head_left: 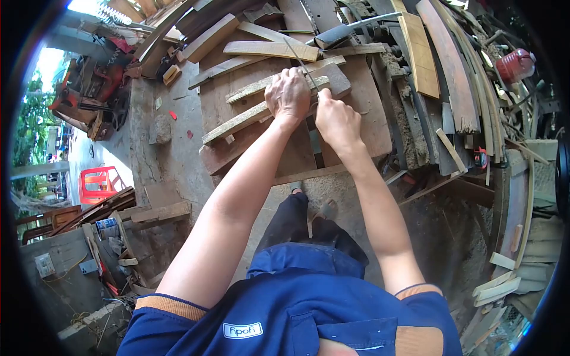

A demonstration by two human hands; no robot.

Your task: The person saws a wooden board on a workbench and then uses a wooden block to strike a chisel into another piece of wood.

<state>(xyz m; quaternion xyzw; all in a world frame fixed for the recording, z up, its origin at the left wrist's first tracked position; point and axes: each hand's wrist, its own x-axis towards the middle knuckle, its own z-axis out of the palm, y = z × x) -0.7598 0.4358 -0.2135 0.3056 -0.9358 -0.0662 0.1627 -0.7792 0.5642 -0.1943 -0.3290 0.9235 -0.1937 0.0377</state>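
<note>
A: What's around you, left to right?
B: Red machine (89,89) far left, concrete floor (172,154), then the plank worktop (255,151).
A: Hands?
B: Your left hand (288,94) clamps the wood strip (237,121) down; your right hand (337,121) is closed on a thin blade (298,57). Stacked boards (451,77) to the right.

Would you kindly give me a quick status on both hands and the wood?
Left hand pressing down on wood strip. Right hand closed on thin metal rule beside it. Loose planks crowd the bench.
</note>
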